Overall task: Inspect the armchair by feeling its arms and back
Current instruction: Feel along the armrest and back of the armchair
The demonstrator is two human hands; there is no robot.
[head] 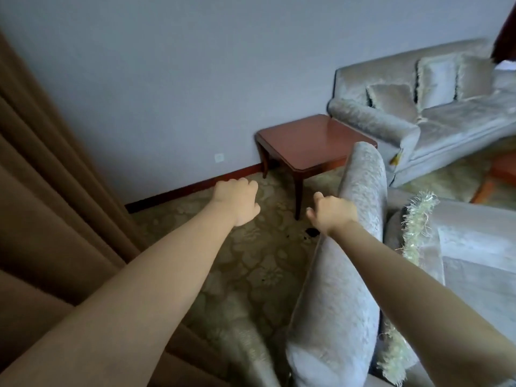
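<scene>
The armchair [343,289] is pale silver-grey with a patterned plush cover, and I look down on it from behind and to the left. Its padded top edge runs from bottom centre up to the right of centre. A fringed cushion [418,236] leans on its seat. My right hand [332,212] rests on the left side of that padded edge near its far end, fingers curled loosely, thumb out to the left. My left hand [237,201] hovers over the carpet left of the chair, fingers curled in, touching nothing.
A dark red wooden side table [315,143] stands against the grey wall beyond the chair. A matching sofa [435,118] with several cushions fills the upper right. Brown curtains [42,191] hang along the left. Patterned beige carpet [245,261] covers the floor.
</scene>
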